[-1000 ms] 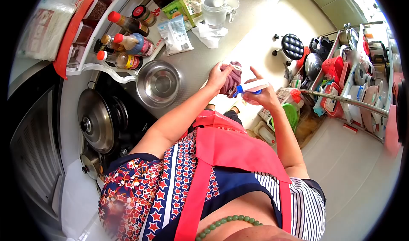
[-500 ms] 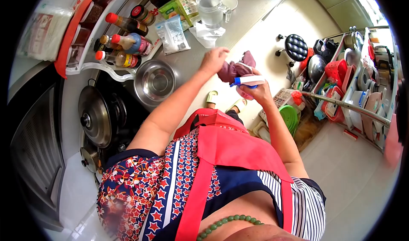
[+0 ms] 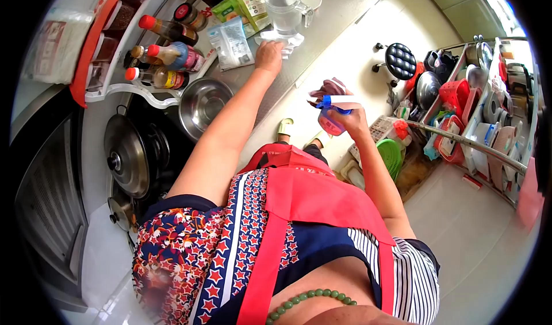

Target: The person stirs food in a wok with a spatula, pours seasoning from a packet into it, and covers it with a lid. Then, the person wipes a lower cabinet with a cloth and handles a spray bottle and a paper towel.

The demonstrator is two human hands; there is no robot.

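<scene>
My left hand (image 3: 269,58) reaches to the steel counter, its fingers closed at the edge of a crumpled white tissue (image 3: 291,41). Right behind the tissue stands a clear jug (image 3: 284,9). A white packet (image 3: 231,43) lies just left of that hand. Out over the floor, my right hand (image 3: 352,118) grips a spray bottle (image 3: 331,121) with a blue and white trigger head and pinkish contents. A bunched purple cloth (image 3: 332,87) is at the same hand, beyond the bottle; how the fingers hold it is hidden.
A steel bowl (image 3: 204,108) sits near the stove, beside a lidded pan (image 3: 131,159). Sauce bottles (image 3: 175,56) crowd the white shelf at left. On the right are a black stool (image 3: 400,60) and a metal rack (image 3: 468,138) full of kitchenware.
My left hand has moved away from the purple cloth, up and left onto the white tissue, which has changed shape. The bottle and cloth stay at my right hand, the cloth bunched smaller.
</scene>
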